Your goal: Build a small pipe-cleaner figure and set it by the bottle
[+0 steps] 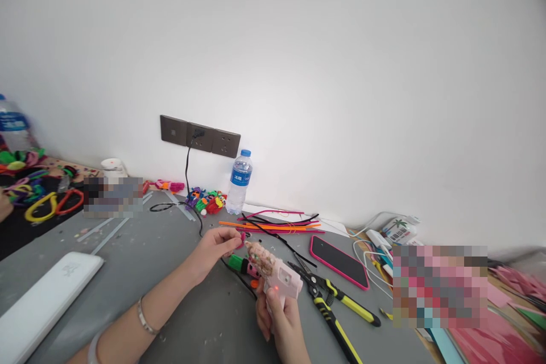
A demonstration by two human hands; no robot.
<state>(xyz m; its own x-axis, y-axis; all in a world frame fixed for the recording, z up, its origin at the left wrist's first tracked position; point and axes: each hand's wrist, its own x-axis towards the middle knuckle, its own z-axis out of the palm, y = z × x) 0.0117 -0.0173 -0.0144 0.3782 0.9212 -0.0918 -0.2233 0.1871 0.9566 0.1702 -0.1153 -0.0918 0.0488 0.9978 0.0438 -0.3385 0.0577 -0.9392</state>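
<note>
My right hand (279, 310) is wrapped round the handle of a pale pink glue gun (285, 281), whose red light is on. Dried glue and coloured bits crust its front end, and the nozzle points left. Between the fingertips of my left hand (220, 242) is a small magenta fuzzy piece (243, 238), held close to the nozzle; whether they touch I cannot tell. Below the gun lies a green, pink and black fuzzy figure (241, 264), partly hidden. Yellow-and-black pliers (333, 301) lie right of my right hand.
Orange, magenta and black pipe cleaners (273, 226) lie beyond my hands. Behind them stands a water bottle (239, 182). A pink-edged phone (339, 261) is at right. A black cord (187, 173) runs from the wall socket across the grey table. Far left, scissors (42, 207) lie near another person's hand (5, 205).
</note>
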